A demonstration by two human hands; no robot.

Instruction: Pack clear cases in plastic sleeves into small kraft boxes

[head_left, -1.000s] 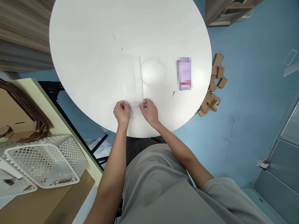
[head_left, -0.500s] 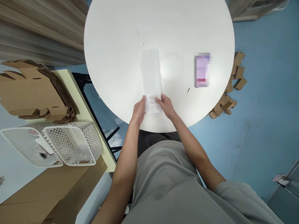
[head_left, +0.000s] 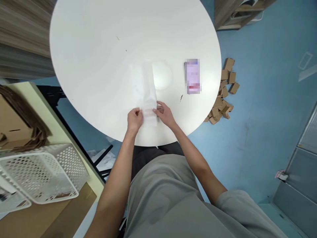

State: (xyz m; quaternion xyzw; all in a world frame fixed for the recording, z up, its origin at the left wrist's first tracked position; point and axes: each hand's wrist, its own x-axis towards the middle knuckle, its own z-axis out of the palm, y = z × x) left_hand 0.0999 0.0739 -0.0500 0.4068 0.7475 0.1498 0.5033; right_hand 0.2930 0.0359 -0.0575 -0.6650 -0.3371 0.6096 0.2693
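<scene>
A strip of thin, translucent white wrapping sheet lies lengthwise on the round white table, near its front edge. Something faintly pinkish shows through its near part, too veiled to name. At the strip's left side, my left hand is closed in a pinch on the sheet's edge. My right hand grips the opposite side, its thumb on top of the strip and its fingers curled along the edge.
A blurred-out purple item lies on the table to the right. Small cardboard boxes are heaped on the floor beyond the table's edge. At left stand a white perforated basket and flattened cardboard on a side table.
The wrapping strip looks narrower now. My left hand has moved from a thumb-on-top hold to a pinch slightly away from the strip's body. The whole view has shifted rightward.
</scene>
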